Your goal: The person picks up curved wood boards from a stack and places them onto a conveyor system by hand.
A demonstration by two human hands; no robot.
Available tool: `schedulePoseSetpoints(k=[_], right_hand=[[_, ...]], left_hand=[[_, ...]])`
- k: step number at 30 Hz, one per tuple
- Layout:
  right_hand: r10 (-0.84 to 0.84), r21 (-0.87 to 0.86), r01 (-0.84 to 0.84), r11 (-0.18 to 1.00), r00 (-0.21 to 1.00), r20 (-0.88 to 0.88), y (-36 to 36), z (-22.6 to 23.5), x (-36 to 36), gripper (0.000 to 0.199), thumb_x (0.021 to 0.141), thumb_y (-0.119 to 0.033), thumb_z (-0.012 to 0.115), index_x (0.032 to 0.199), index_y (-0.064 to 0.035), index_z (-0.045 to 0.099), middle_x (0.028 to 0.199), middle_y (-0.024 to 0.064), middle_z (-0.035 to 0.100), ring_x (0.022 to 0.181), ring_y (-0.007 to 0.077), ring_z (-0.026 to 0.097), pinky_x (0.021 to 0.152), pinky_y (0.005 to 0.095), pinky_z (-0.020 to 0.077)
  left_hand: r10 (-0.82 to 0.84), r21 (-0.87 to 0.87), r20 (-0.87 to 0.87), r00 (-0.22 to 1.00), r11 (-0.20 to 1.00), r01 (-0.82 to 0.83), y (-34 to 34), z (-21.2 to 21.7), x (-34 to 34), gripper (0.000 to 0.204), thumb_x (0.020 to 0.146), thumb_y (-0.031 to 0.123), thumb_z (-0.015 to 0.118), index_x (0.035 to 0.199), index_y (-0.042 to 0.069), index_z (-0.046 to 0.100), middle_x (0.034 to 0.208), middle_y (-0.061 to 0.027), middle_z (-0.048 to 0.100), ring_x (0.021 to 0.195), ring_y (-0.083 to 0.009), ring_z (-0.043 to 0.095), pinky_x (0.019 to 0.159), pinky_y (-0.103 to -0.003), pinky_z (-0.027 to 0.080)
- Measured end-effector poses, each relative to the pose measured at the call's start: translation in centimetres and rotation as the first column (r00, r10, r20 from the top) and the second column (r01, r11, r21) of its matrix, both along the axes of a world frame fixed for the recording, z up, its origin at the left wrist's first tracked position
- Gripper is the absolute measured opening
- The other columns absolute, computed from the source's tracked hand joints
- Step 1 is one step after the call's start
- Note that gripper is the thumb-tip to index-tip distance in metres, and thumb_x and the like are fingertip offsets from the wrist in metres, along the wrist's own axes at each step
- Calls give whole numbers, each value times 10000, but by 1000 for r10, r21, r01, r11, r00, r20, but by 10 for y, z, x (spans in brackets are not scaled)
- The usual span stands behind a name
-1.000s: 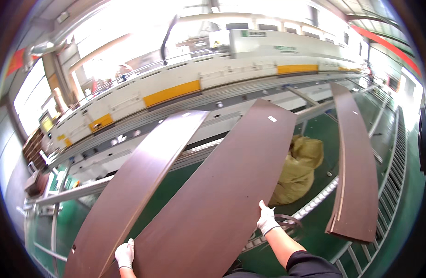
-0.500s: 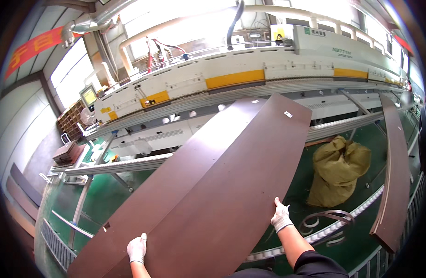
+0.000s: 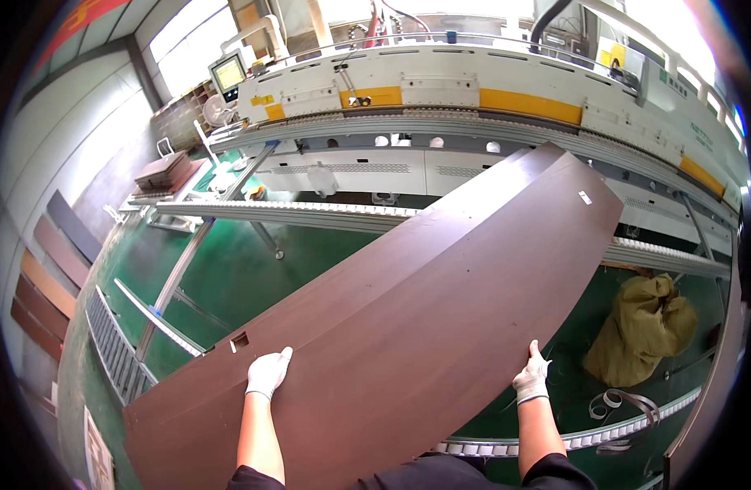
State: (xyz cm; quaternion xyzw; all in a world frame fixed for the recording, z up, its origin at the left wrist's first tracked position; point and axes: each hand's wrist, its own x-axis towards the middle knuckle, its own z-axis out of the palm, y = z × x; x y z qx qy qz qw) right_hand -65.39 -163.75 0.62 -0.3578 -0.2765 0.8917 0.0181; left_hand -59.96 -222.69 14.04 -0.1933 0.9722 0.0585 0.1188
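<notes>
The long dark brown panel (image 3: 408,327) now fills most of my view. A second ago two such boards showed side by side with a third off to the right; now I see this one with a second board edge running just under its far-left side, and the view has swung left, so the yellow-and-white machine (image 3: 473,98) sits squarely across the far side. I judge the panel has been turned and carried toward the roller conveyor rail (image 3: 310,214).

Its long axis runs diagonally, from the near left corner low in my view to the far right corner, which lies over the rail next to the machine. A small rectangular notch (image 3: 239,340) sits on the left edge near me, and a small pale sticker (image 3: 585,198) near the far end.

My left hand (image 3: 268,372), in a white glove, lies flat on the top face close to the notch, fingers stretched out and together, pressing rather than clasping. My right hand (image 3: 531,378), also gloved, is hooked around the right edge with its fingers curled under.

Beyond the right edge, a yellowish sack (image 3: 645,331) slumps on the green floor (image 3: 228,278).
</notes>
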Motion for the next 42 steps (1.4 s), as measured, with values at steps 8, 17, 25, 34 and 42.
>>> schedulePoseSetpoints(k=[8, 17, 25, 34, 42], right_hand=[[-4, -37, 0, 999, 992, -127, 6, -1, -16, 492, 1024, -466, 548, 1301, -63, 595, 1306, 93, 641, 1205, 314, 584, 1068, 488, 457], [-8, 90, 13, 996, 999, -53, -53, -1, -60, 487, 976, -247, 654, 1394, -50, 500, 1342, 125, 595, 1191, 318, 585, 1041, 497, 483], [160, 870, -313, 381, 949, 272, -99, 29, -106, 926, 900, -556, 701, 1349, 178, 360, 1329, 362, 547, 1253, 431, 562, 1055, 450, 457], [494, 835, -402, 375, 849, 187, -116, 48, 10, 870, 973, -495, 615, 1548, 55, 264, 1549, 290, 394, 1443, 368, 407, 1184, 413, 333], [288, 973, -165, 162, 951, 113, 28, 101, 197, 411, 954, -202, 656, 1316, -12, 605, 1206, 164, 700, 1123, 256, 684, 989, 350, 534]], left_hand=[[-316, -59, -204, 926, 949, 311, -6, 33, -23, 480, 988, 508, 526, 1026, 74, 725, 1179, -150, 684, 1151, -319, 612, 997, -462, 461], [-130, -92, -208, 970, 989, 113, -56, -45, -40, 761, 993, 515, 497, 1589, 88, 291, 1658, -158, 249, 1538, -352, 188, 1255, -500, 97], [-82, -151, -215, 973, 987, 50, -97, -57, -78, 723, 1011, 491, 500, 1593, 116, 293, 1660, -121, 267, 1531, -332, 224, 1247, -502, 136], [-72, -247, -365, 928, 969, -22, -137, -95, -79, 551, 1057, 366, 464, 1516, 64, 427, 1577, -164, 410, 1442, -352, 395, 1203, -454, 294], [-448, -369, -469, 761, 882, 292, 109, -65, 4, 463, 973, 417, 514, 1207, 36, 634, 1321, -226, 595, 1200, -422, 562, 990, -542, 450]])
